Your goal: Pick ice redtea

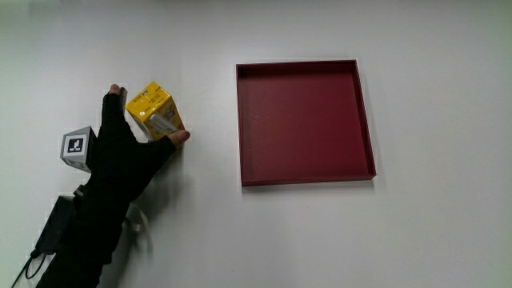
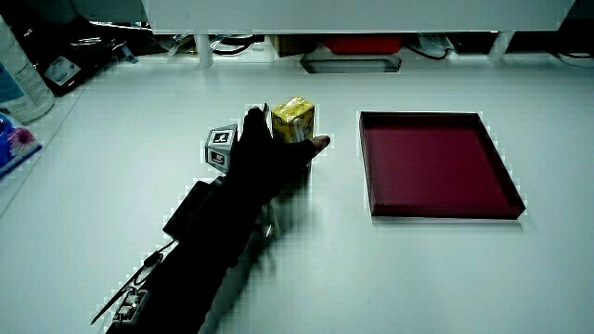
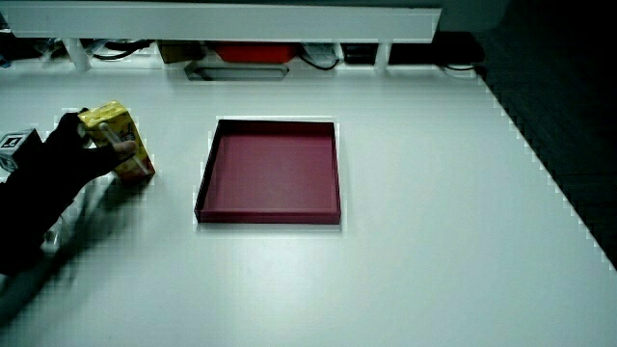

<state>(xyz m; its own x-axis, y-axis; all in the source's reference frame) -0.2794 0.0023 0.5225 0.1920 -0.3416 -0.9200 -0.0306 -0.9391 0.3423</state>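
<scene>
One yellow drink carton point(image 1: 156, 110), the ice redtea, is sitting at the tips of one gloved hand; call these the hands point(image 1: 128, 148) at work. One dark red tray point(image 1: 364, 120) is lying on the bench point(image 1: 432, 232) beside the carton, apart from it, with bare bench between them. One small patterned cube point(image 1: 76, 149) is riding on the back of the glove.

The hands are closing around the carton: a thumb tip is pressing one lower corner and a fingertip is showing past the carton's other edge, so the carton is being held between them. In a side view the carton point(image 3: 118, 140) is tilting in the grip, its base at or just off the bench; whether it is lifted I cannot tell. The black forearm point(image 2: 223, 241) is reaching in from the person's edge of the bench.

The bench is showing as a plain white surface. In both side views a low white partition point(image 2: 353, 14) is running along its farther edge, with cables and boxes showing under it. In a side view a few packets point(image 2: 14, 139) are lying at one bench edge.

The tray's shallow walls are standing square to the bench, and open bench is lying all around it, widest between the tray and the person's edge.
</scene>
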